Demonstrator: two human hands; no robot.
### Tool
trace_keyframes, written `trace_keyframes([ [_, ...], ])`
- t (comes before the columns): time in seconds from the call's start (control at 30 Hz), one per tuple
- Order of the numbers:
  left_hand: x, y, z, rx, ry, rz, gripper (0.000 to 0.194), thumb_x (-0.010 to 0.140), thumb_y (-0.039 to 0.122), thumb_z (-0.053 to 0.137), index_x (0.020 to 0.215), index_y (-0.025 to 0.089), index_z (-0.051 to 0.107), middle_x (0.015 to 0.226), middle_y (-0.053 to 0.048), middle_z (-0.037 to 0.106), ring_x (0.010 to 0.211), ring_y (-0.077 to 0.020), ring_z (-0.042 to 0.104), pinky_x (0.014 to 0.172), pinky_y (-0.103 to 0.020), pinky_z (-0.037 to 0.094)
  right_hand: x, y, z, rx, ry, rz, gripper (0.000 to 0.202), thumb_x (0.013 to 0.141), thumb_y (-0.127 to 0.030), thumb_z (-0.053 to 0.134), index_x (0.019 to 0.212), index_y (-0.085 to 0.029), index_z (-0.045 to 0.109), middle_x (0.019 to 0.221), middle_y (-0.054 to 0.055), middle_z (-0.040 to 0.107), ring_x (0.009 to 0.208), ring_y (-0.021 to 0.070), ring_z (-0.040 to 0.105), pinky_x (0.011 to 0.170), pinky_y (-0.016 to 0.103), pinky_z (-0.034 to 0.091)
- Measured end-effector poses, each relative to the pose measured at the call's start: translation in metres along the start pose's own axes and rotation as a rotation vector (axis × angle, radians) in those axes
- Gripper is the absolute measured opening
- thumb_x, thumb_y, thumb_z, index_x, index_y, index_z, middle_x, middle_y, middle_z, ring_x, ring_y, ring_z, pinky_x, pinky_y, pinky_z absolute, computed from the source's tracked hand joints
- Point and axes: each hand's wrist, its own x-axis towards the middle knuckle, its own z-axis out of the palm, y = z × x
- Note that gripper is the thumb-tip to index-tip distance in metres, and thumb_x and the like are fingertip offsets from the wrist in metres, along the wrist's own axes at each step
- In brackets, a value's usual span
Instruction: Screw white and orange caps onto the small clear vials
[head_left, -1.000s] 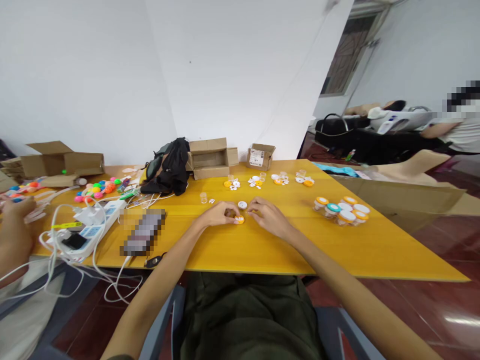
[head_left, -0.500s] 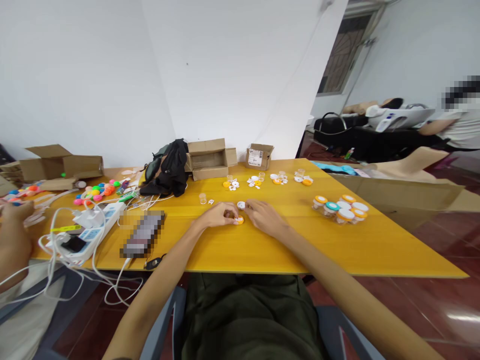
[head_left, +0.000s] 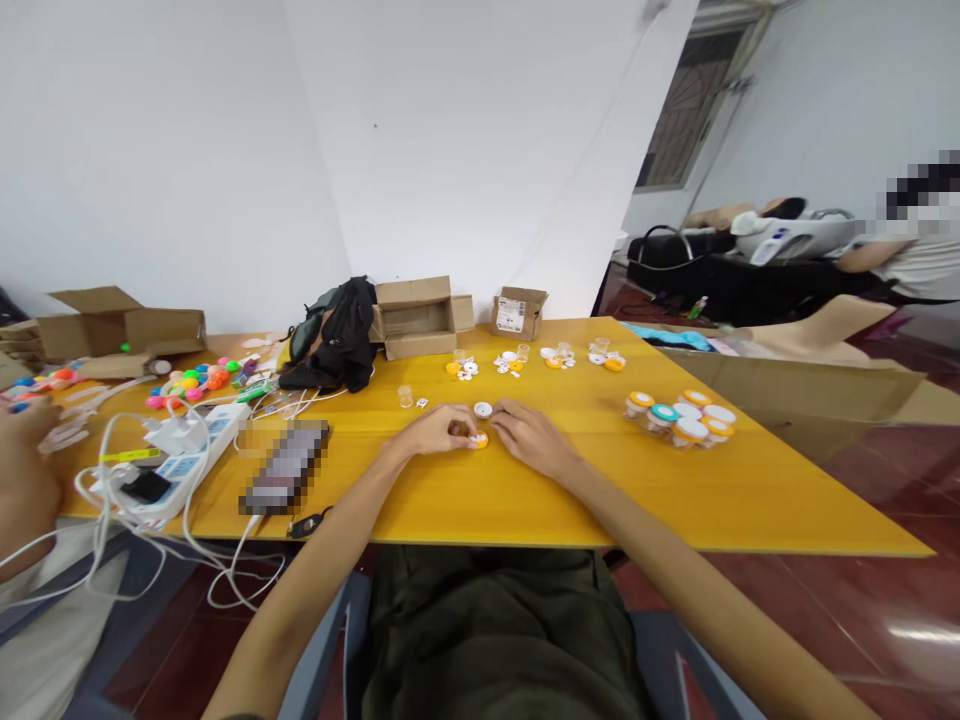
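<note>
My left hand (head_left: 439, 430) rests on the table, thumb and fingers closed around the edge of an orange lid (head_left: 481, 441) with small white parts in it. Just to its right is my right hand (head_left: 532, 438), fingers drawn together; whatever small thing they pinch is too little to make out. A round white cap (head_left: 483, 409) with dark spots lies just beyond, close to the right fingertips. Left of it on the tabletop stand a clear plastic cup (head_left: 406, 397) and a small white piece (head_left: 423, 403).
Several sets of orange lids, white parts and clear cups line the back, one by an orange lid (head_left: 615, 364). Lidded jars (head_left: 690, 430) cluster at right. At left lie a phone (head_left: 286, 468), a power strip (head_left: 187, 470) and another person's hand (head_left: 26, 430). Cardboard boxes (head_left: 421, 345) stand behind.
My right fingers have drawn slightly back from the white cap, which shows more fully now. My left hand stays at the orange lid.
</note>
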Motion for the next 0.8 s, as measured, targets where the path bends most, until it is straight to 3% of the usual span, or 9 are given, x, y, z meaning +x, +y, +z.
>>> trace_keyframes([
  [0.23, -0.001, 0.003, 0.000, 0.010, -0.004, 0.022, 0.025, 0.075, 0.040, 0.073, 0.073, 0.016, 0.067, 0.082, 0.000, 0.060, 0.064, -0.0083, 0.046, 0.060, -0.022, 0.037, -0.005, -0.011, -0.004, 0.275, 0.069, -0.006, 0.021, 0.094, -0.017, 0.047, 0.087, -0.022, 0.065, 0.095, 0.006, 0.066, 0.088, 0.0185, 0.065, 0.081, 0.031, 0.053],
  [0.67, -0.001, 0.004, 0.002, -0.004, 0.006, 0.015, 0.029, 0.075, 0.044, 0.073, 0.073, 0.016, 0.066, 0.082, 0.000, 0.058, 0.062, -0.0081, 0.044, 0.058, -0.022, 0.037, -0.005, -0.016, -0.006, 0.235, 0.028, 0.012, 0.022, 0.094, -0.017, 0.045, 0.091, -0.021, 0.066, 0.099, 0.008, 0.067, 0.091, 0.0189, 0.065, 0.083, 0.032, 0.053],
  [0.8, -0.003, 0.007, 0.002, 0.012, 0.016, -0.040, 0.028, 0.073, 0.043, 0.073, 0.080, 0.017, 0.064, 0.067, 0.005, 0.052, 0.056, -0.0074, 0.039, 0.055, -0.022, 0.033, -0.005, -0.017, -0.006, 0.220, 0.028, 0.005, 0.024, 0.095, -0.017, 0.043, 0.093, -0.022, 0.067, 0.099, 0.008, 0.067, 0.091, 0.0192, 0.065, 0.083, 0.032, 0.053],
])
